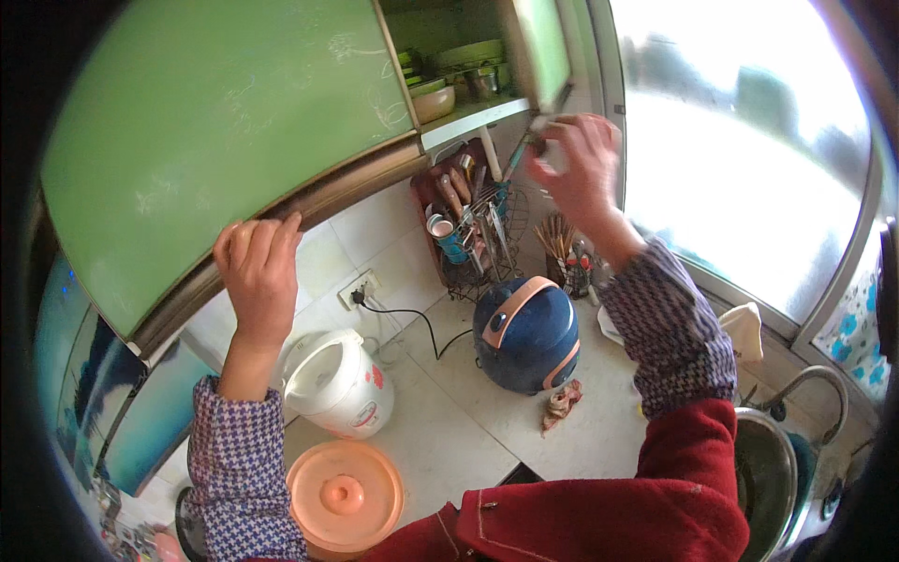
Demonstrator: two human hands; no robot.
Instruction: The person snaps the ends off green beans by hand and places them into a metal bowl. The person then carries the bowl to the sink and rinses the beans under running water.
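Observation:
My left hand (258, 270) has its fingers hooked on the brown lower trim (337, 175) of a closed green cabinet door (232, 126). To the right, another green door (548, 49) stands swung open, so stacked bowls (434, 104) show on the shelf inside. My right hand (579, 165) is raised just below that open door's lower corner, beside the window. Its thumb and fingers are curled towards each other. Motion blur hides whether it touches the door or holds anything.
Below the cabinet, a wire rack (484, 239) holds knives and utensils beside a chopstick holder (557, 246). On the counter stand a blue rice cooker (523, 337), a white cooker (344, 386) and an orange lidded container (344, 492). A crumpled cloth-like scrap (562, 406) lies near a sink (769, 478).

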